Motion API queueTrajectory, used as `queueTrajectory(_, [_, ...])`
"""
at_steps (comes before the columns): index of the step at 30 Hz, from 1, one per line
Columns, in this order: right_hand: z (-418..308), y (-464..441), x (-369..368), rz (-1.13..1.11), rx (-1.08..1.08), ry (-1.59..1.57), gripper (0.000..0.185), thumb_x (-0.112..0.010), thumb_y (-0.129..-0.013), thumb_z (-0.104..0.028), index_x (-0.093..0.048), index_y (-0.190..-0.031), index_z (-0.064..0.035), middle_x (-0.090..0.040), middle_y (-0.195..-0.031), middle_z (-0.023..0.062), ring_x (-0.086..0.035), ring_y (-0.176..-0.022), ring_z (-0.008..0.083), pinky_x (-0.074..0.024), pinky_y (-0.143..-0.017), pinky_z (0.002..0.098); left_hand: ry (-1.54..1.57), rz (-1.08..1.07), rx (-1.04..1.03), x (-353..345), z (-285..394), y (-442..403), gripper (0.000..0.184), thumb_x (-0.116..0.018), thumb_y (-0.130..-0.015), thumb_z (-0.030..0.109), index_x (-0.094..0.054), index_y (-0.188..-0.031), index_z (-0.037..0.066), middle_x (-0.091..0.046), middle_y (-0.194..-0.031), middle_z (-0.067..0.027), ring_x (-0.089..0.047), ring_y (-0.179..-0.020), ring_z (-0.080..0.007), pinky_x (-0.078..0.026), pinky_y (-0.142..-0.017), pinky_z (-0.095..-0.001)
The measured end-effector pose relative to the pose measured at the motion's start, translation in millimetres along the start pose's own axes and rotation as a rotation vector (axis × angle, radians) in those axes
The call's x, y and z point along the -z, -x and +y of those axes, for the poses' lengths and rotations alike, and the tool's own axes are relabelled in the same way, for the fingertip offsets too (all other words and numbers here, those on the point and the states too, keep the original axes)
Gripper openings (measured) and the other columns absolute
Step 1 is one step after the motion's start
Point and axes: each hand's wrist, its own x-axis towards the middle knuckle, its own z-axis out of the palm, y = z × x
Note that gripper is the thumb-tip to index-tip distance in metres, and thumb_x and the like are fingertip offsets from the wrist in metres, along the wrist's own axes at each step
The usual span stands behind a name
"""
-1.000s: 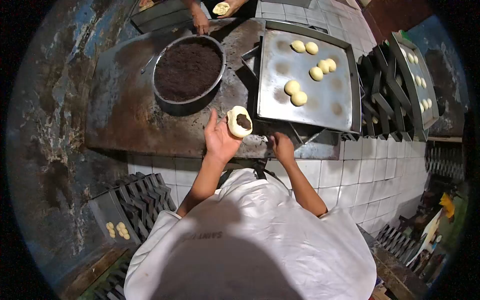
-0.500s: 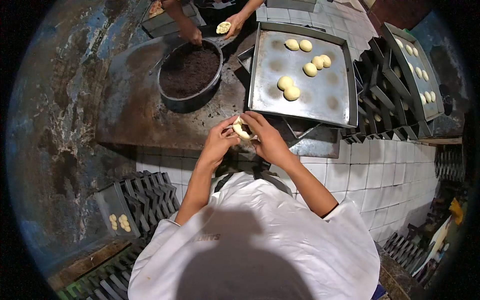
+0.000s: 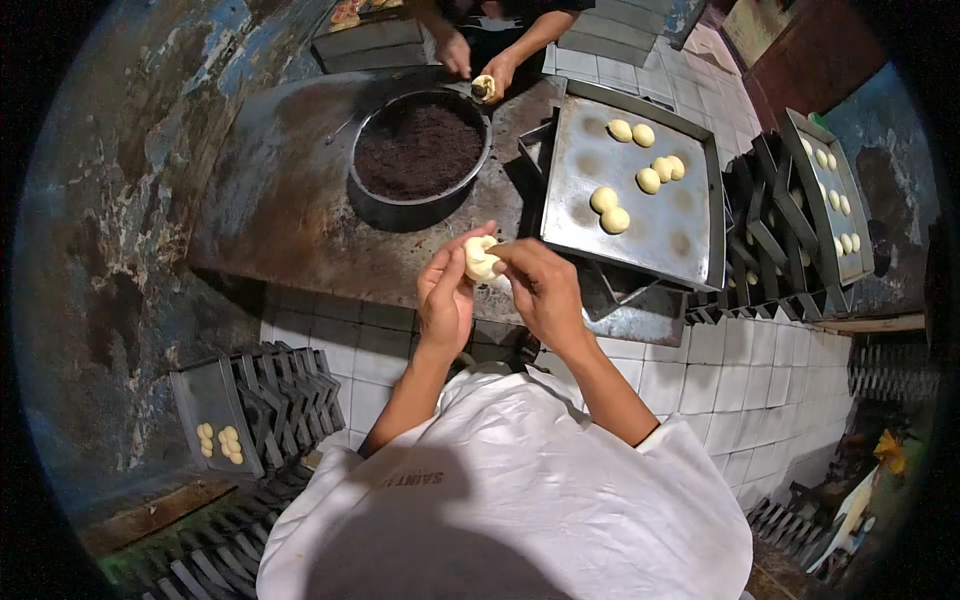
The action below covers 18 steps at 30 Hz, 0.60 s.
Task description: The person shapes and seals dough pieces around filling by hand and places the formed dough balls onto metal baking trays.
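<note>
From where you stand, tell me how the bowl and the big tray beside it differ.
The bowl is round and deep; the tray is square-cornered and shallow. The bowl holds dark, crumbly filling, while the tray carries seven pale dough balls with bare surface around them. Both are open-topped and look metallic.

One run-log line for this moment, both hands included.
left hand: holding dough piece; right hand: fingertips at its edge; basin of dark mix: on table; tray: bearing dough balls
</note>
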Motion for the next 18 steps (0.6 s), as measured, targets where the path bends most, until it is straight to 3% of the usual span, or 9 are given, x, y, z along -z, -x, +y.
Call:
queueTrajectory(1, [-10.5, -5.8, -3.2, -0.008, 0.006, 0.008, 0.025, -0.068, -0.084, 0.001, -0.067, -0.108, -0.0007, -0.067, -0.104, 0.0208, -0.068, -0.095, 0.0348, -0.0568, -0.079, 0.0403, 0.011, 0.002, -0.007, -0.6, 8.1, 2.5, 0.037, -0.051, -0.104, 0.021, -0.060, -0.130, -0.005, -0.056, -0.145, -0.0180, -0.056, -0.128, -0.0228, -0.041, -0.110, -0.0367])
queueTrajectory(4, [-27.9, -19.9, -27.8, 0.243, -0.267, -0.395, 0.019, -0.074, -0.085, -0.005, -0.067, -0.102, 0.0004, -0.069, -0.093, 0.0075, -0.065, -0.093, 0.0182, -0.0544, -0.082, 0.0317, 0.096, -0.225, -0.064, 9.0, 29.0, 4.2, 0.044, -0.055, -0.094, 0.013, -0.060, -0.135, -0.003, -0.044, -0.154, -0.0172, -0.047, -0.137, -0.0238, -0.031, -0.118, -0.0394])
queueTrajectory(7, [-24.9, -22.9, -46.9, 0.072, -0.426, -0.595, 0.025, -0.075, -0.086, -0.007, -0.068, -0.108, 0.0017, -0.070, -0.099, 0.0078, -0.064, -0.095, 0.0146, -0.0522, -0.085, 0.0292, -0.035, -0.198, -0.150, 19.1, 43.2, 1.1, 0.044, -0.056, -0.096, 0.012, -0.057, -0.137, -0.003, -0.056, -0.141, -0.0174, -0.054, -0.129, -0.0240, -0.037, -0.114, -0.0396])
queueTrajectory(12, [-52.4, -34.8, -76.3, 0.178, -0.414, -0.461, 0.027, -0.076, -0.085, -0.007, -0.073, -0.111, 0.0006, -0.072, -0.098, 0.0091, -0.067, -0.087, 0.0167, -0.0524, -0.081, 0.0300, 0.147, -0.012, -0.022, 45.0, 57.1, -10.9, 0.031, -0.058, -0.099, 0.009, -0.057, -0.128, -0.001, -0.066, -0.121, -0.0161, -0.063, -0.117, -0.0232, -0.047, -0.105, -0.0376])
queueTrajectory(13, [-69.1, -37.6, -80.7, 0.201, -0.301, -0.316, 0.026, -0.078, -0.084, -0.006, -0.075, -0.109, -0.0015, -0.071, -0.095, 0.0097, -0.068, -0.083, 0.0191, -0.0526, -0.080, 0.0309, 0.167, 0.041, -0.018, 50.0, 59.2, -13.7, 0.026, -0.059, -0.100, 0.008, -0.057, -0.124, 0.000, -0.068, -0.117, -0.0159, -0.065, -0.113, -0.0230, -0.050, -0.103, -0.0367])
queueTrajectory(14, [-79.3, -37.6, -85.4, 0.222, -0.193, -0.172, 0.025, -0.079, -0.082, -0.005, -0.076, -0.107, -0.0036, -0.071, -0.091, 0.0102, -0.068, -0.080, 0.0216, -0.0528, -0.079, 0.0318, 0.188, 0.018, -0.013, 53.9, 62.1, -15.2, 0.018, -0.060, -0.100, 0.009, -0.059, -0.116, 0.001, -0.067, -0.121, -0.0177, -0.064, -0.116, -0.0237, -0.049, -0.105, -0.0372])
queueTrajectory(18, [-87.9, -34.7, -98.5, 0.289, -0.304, 0.007, 0.024, -0.083, -0.076, -0.008, -0.077, -0.099, -0.0064, -0.066, -0.095, 0.0108, -0.066, -0.086, 0.0273, -0.0522, -0.080, 0.0348, 0.164, -0.101, -0.027, 63.9, 65.9, -14.3, 0.017, -0.059, -0.102, 0.014, -0.065, -0.109, -0.001, -0.064, -0.131, -0.0188, -0.061, -0.122, -0.0238, -0.046, -0.106, -0.0370])
